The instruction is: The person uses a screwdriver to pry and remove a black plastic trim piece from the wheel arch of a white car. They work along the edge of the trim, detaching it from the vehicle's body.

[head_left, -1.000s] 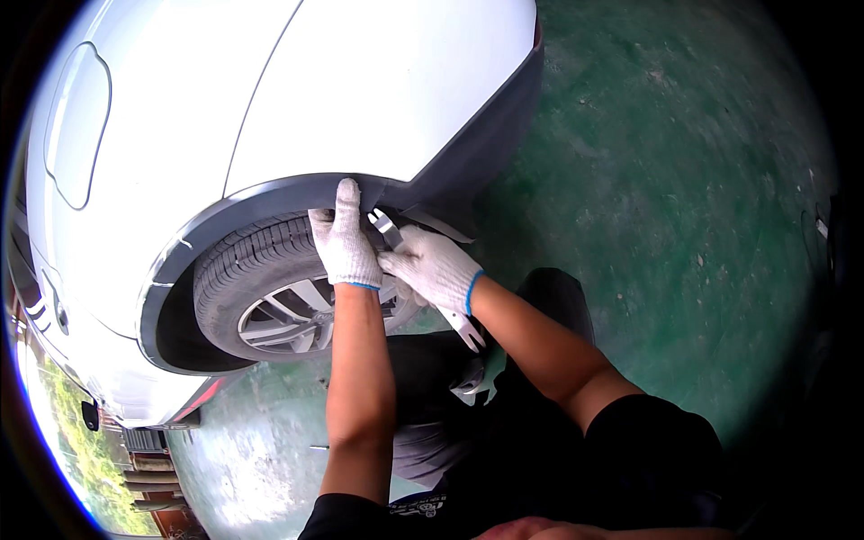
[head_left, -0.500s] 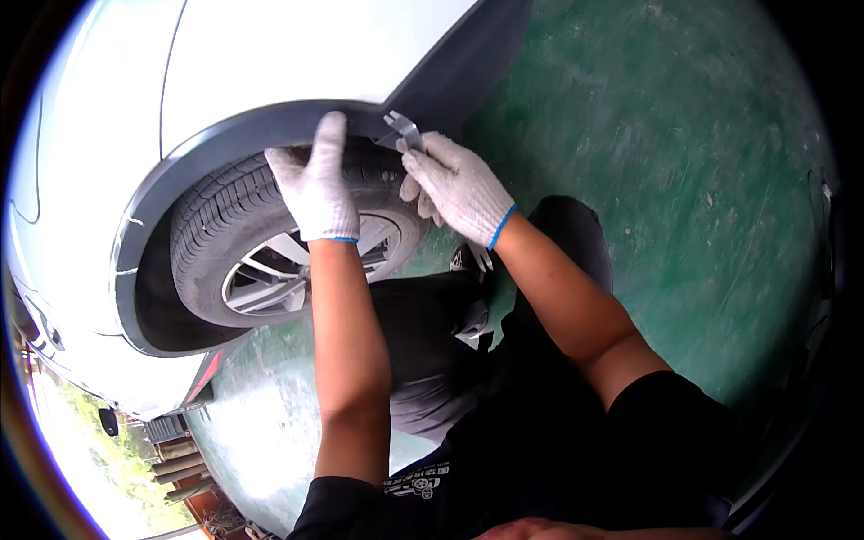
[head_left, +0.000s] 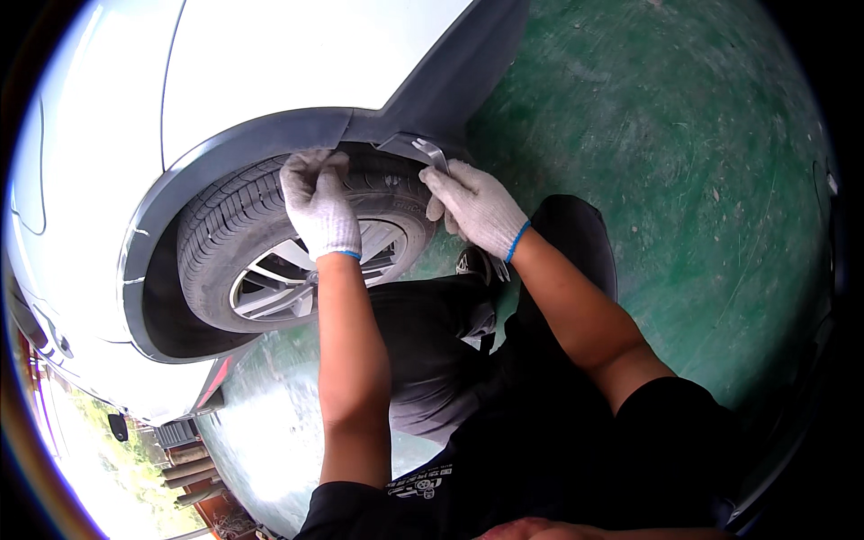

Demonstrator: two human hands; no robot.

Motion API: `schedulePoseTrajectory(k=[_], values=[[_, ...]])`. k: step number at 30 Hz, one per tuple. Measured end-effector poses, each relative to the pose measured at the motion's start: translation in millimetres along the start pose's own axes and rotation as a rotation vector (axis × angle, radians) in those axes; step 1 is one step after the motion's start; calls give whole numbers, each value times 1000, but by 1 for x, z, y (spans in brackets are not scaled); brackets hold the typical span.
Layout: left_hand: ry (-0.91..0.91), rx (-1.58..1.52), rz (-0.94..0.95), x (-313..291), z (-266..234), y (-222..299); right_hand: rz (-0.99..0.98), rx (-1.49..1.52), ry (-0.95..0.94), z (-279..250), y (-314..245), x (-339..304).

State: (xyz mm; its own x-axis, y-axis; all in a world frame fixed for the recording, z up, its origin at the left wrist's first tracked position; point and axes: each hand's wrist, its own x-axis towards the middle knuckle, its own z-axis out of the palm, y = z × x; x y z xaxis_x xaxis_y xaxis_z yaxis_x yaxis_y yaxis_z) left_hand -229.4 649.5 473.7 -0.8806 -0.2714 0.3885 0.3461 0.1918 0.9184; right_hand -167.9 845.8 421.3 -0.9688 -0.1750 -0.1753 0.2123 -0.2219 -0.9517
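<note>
In white knit gloves with blue cuffs, both my hands work at the wheel arch of a white car. My left hand (head_left: 320, 205) is closed at the lower edge of the dark grey wheel arch trim (head_left: 261, 135), just above the tyre (head_left: 225, 211); its fingertips are partly hidden. To the right, a metal pry tool with a forked tip (head_left: 435, 155) sticks up out of my closed right hand (head_left: 477, 205). The tool's fork is near the trim's lower corner, beside the tyre's right side. Below my hands shows the silver spoked wheel rim (head_left: 270, 288).
White body panels (head_left: 270, 54) rise above the arch, and a dark sill (head_left: 450, 81) runs off to the upper right. The floor (head_left: 693, 180) is green and scuffed. My bent legs (head_left: 432, 333) are close to the wheel. Stacked items (head_left: 189, 472) stand at lower left.
My left thumb has come down off the trim face, and the fingers have drawn together at its edge. My right hand with the pry tool has moved slightly right and down.
</note>
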Motion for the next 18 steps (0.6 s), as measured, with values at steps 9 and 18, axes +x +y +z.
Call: schedulePoseTrajectory(k=[9,18], values=[[98,-281,27,3,23,28,-330,46,-28,19,-34,24],[-89,-146,-34,23,13,31,-290,157,-2,39,-36,36]])
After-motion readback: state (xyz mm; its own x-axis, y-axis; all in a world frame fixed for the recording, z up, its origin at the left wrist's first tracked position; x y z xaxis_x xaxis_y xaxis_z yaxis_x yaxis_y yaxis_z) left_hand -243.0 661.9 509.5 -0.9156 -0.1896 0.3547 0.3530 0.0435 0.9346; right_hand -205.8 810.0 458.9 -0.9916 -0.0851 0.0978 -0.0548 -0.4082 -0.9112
